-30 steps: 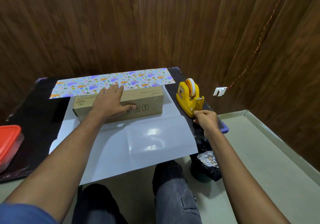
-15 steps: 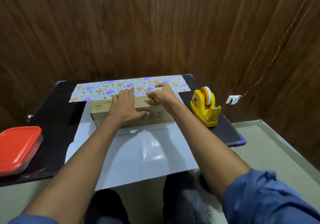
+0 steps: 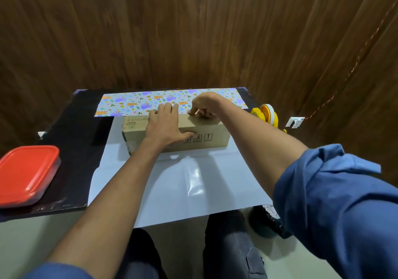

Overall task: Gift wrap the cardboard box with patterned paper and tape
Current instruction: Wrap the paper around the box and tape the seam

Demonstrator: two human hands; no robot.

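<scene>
The cardboard box [image 3: 219,133] lies lengthwise on the white underside of the wrapping paper [image 3: 172,181]. The paper's far part is folded over and shows its patterned side [image 3: 129,104] just behind the box. My left hand [image 3: 165,125] rests flat on top of the box, thumb down on the front face. My right hand [image 3: 204,104] is on the box's top far edge beside it, fingers curled with the tips together as if pinching a clear piece of tape, which is too small to see plainly. The yellow tape dispenser [image 3: 266,115] stands at the table's right edge.
A container with a red lid [image 3: 25,173] sits at the near left of the black table [image 3: 75,128]. A dark bin [image 3: 267,220] stands on the floor under the right corner. Wood panelling closes the back, with a white socket [image 3: 295,122] low on the right.
My right hand left the tape dispenser, crossed to the box and settled on its top far edge. My left hand stayed flat on the box. The view shifted rightward over the table.
</scene>
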